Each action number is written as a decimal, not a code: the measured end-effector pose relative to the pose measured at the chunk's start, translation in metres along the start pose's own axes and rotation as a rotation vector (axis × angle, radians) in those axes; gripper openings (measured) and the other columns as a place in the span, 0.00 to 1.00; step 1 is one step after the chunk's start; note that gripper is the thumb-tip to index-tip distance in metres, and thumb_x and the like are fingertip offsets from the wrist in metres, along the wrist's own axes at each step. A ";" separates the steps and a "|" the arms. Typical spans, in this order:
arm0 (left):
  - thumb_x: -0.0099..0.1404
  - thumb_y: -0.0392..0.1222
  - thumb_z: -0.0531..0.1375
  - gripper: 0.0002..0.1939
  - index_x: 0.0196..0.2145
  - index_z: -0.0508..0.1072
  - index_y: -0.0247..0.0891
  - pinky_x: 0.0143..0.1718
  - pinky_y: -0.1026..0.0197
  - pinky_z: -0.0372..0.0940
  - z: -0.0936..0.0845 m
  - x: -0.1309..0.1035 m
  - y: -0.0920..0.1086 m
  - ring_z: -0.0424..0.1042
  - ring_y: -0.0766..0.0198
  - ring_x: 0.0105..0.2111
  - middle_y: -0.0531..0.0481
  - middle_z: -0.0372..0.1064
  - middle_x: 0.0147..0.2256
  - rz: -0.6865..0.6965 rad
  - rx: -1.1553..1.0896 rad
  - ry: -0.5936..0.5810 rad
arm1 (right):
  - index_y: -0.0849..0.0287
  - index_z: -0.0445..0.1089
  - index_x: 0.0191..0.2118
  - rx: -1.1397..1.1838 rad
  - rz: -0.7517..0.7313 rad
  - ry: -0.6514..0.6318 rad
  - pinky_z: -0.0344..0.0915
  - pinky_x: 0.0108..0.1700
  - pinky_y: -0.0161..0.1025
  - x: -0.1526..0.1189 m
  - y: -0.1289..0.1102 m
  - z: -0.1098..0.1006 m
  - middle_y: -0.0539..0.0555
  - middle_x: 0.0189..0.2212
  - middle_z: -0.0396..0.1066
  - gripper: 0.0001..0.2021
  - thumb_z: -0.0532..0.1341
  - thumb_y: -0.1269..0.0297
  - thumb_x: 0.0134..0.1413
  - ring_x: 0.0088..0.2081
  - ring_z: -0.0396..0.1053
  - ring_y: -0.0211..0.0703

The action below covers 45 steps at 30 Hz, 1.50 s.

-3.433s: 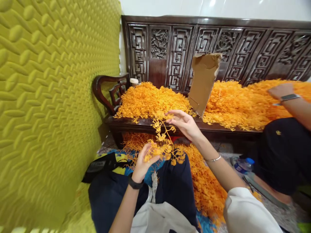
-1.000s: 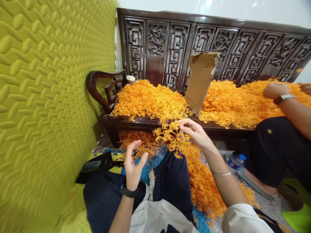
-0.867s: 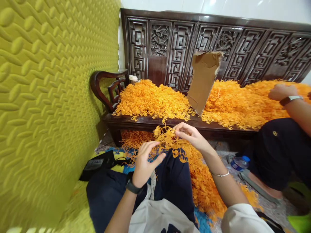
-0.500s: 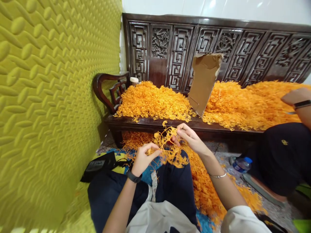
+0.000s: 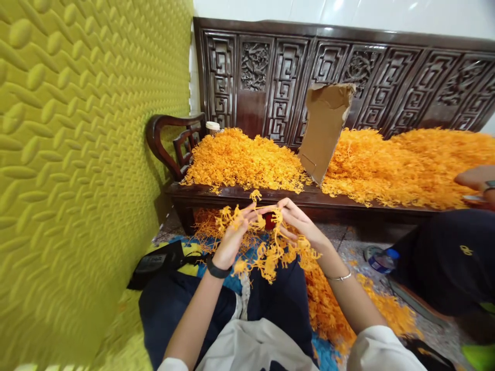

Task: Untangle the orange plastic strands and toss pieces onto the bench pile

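Between my hands, above my lap, is a branching orange plastic sprue [image 5: 270, 260] with small moulded pieces along its stems. My left hand [image 5: 230, 242] pinches it on the left side, thumb and fingers closed on a stem. On the other side my right hand [image 5: 303, 224] grips it with thumb and index finger. A small dark red thing [image 5: 269, 221] shows beside the right fingers; its kind is too hidden to make out. Just beyond my hands, a heap of loose orange pieces [image 5: 247, 162] lies on the carved wooden bench [image 5: 278, 195].
A cardboard sheet [image 5: 327, 129] stands upright between two orange heaps. More orange sprues [image 5: 328, 309] cover the floor at my right. A yellow foam mat [image 5: 77, 154] walls the left. At the right are a water bottle [image 5: 382, 260] and another person's hand [image 5: 474, 178] and knee.
The sprue is spread wider and turned between my hands, with branches now over my left fingers. My left hand has tilted upward. The other person's hand has moved lower.
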<state>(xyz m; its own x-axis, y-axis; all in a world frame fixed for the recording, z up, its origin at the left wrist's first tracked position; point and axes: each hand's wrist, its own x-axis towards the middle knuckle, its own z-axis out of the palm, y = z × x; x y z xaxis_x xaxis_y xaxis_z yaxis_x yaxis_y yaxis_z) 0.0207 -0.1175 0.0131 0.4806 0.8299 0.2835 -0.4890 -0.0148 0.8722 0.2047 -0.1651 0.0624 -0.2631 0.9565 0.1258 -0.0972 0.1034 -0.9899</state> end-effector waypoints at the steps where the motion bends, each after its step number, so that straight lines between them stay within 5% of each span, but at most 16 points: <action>1: 0.57 0.55 0.62 0.26 0.51 0.71 0.40 0.57 0.51 0.54 0.001 0.003 0.004 0.65 0.51 0.54 0.43 0.71 0.50 0.038 -0.008 0.021 | 0.52 0.50 0.37 0.000 0.005 -0.039 0.51 0.12 0.27 0.000 0.002 -0.001 0.56 0.46 0.69 0.17 0.58 0.50 0.53 0.15 0.55 0.25; 7: 0.57 0.50 0.63 0.18 0.39 0.75 0.32 0.30 0.57 0.71 -0.008 0.018 0.026 0.78 0.54 0.29 0.43 0.78 0.31 -0.029 0.008 0.115 | 0.52 0.55 0.45 -0.081 -0.018 -0.168 0.61 0.18 0.26 0.000 0.016 -0.020 0.59 0.56 0.59 0.15 0.57 0.53 0.56 0.32 0.68 0.34; 10: 0.55 0.49 0.64 0.19 0.39 0.74 0.32 0.23 0.62 0.70 -0.013 0.024 0.035 0.77 0.59 0.24 0.44 0.78 0.30 -0.010 0.015 0.167 | 0.57 0.64 0.47 -0.217 -0.006 -0.256 0.69 0.35 0.34 0.000 0.017 -0.029 0.61 0.54 0.61 0.19 0.60 0.53 0.53 0.43 0.68 0.40; 14: 0.55 0.50 0.64 0.19 0.38 0.74 0.32 0.24 0.64 0.70 -0.018 0.026 0.043 0.76 0.61 0.23 0.46 0.77 0.29 0.062 0.021 0.265 | 0.62 0.71 0.36 -0.261 -0.033 -0.345 0.58 0.56 0.45 -0.004 0.016 -0.031 0.61 0.50 0.67 0.14 0.63 0.54 0.51 0.53 0.64 0.47; 16: 0.55 0.51 0.64 0.20 0.39 0.74 0.31 0.25 0.64 0.71 -0.020 0.025 0.045 0.77 0.60 0.25 0.45 0.77 0.29 0.084 0.030 0.287 | 0.61 0.68 0.37 -0.143 -0.003 -0.336 0.59 0.55 0.47 -0.005 0.019 -0.029 0.61 0.45 0.71 0.14 0.64 0.56 0.49 0.50 0.67 0.47; 20: 0.53 0.50 0.65 0.21 0.39 0.74 0.32 0.26 0.63 0.71 -0.025 0.020 0.050 0.78 0.59 0.26 0.45 0.78 0.30 0.111 0.016 0.330 | 0.61 0.64 0.42 0.110 0.084 -0.316 0.69 0.37 0.42 -0.006 0.029 -0.025 0.62 0.41 0.72 0.17 0.64 0.57 0.50 0.36 0.73 0.44; 25: 0.51 0.49 0.67 0.20 0.38 0.75 0.31 0.25 0.64 0.71 -0.031 0.015 0.056 0.78 0.60 0.26 0.44 0.78 0.30 0.114 0.029 0.329 | 0.65 0.68 0.46 0.188 0.078 -0.181 0.63 0.21 0.30 -0.010 0.030 -0.021 0.58 0.33 0.73 0.17 0.60 0.59 0.54 0.21 0.67 0.33; 32: 0.54 0.50 0.64 0.23 0.43 0.74 0.31 0.26 0.62 0.71 -0.029 0.001 0.058 0.77 0.59 0.27 0.43 0.78 0.33 0.086 0.147 0.257 | 0.60 0.70 0.47 0.228 0.023 0.105 0.62 0.21 0.30 -0.027 0.021 -0.022 0.58 0.39 0.74 0.18 0.60 0.57 0.52 0.24 0.67 0.34; 36: 0.57 0.55 0.61 0.26 0.46 0.73 0.32 0.27 0.62 0.70 -0.037 -0.012 0.043 0.77 0.59 0.29 0.41 0.77 0.35 0.025 0.236 0.248 | 0.59 0.72 0.44 0.220 -0.089 0.285 0.66 0.28 0.32 -0.041 0.028 -0.017 0.57 0.42 0.74 0.15 0.61 0.59 0.50 0.29 0.70 0.36; 39: 0.56 0.67 0.53 0.33 0.38 0.77 0.31 0.24 0.61 0.69 -0.048 -0.024 0.020 0.77 0.57 0.26 0.39 0.78 0.32 -0.196 0.299 0.165 | 0.58 0.72 0.44 0.241 -0.190 0.421 0.69 0.38 0.34 -0.050 0.035 -0.005 0.56 0.43 0.73 0.14 0.61 0.59 0.51 0.37 0.72 0.39; 41: 0.56 0.72 0.44 0.41 0.30 0.78 0.30 0.25 0.60 0.68 -0.052 -0.036 0.004 0.76 0.57 0.24 0.37 0.77 0.27 -0.355 0.303 -0.002 | 0.57 0.72 0.44 0.244 -0.222 0.486 0.69 0.43 0.37 -0.056 0.038 0.007 0.56 0.44 0.72 0.15 0.60 0.59 0.52 0.41 0.72 0.41; 45: 0.55 0.75 0.35 0.50 0.29 0.79 0.26 0.36 0.56 0.67 -0.043 -0.065 -0.021 0.76 0.51 0.30 0.33 0.77 0.27 -0.421 -0.048 -0.352 | 0.56 0.70 0.47 0.178 -0.256 0.578 0.67 0.49 0.42 -0.073 0.048 0.030 0.57 0.48 0.71 0.15 0.59 0.57 0.55 0.45 0.71 0.45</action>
<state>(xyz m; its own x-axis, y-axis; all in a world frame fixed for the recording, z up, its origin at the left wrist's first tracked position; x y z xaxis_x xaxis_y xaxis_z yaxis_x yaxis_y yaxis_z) -0.0316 -0.1470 -0.0404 0.8522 0.5219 0.0372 -0.2307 0.3109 0.9220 0.1906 -0.2384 0.0078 0.3425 0.9053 0.2513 -0.2585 0.3479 -0.9012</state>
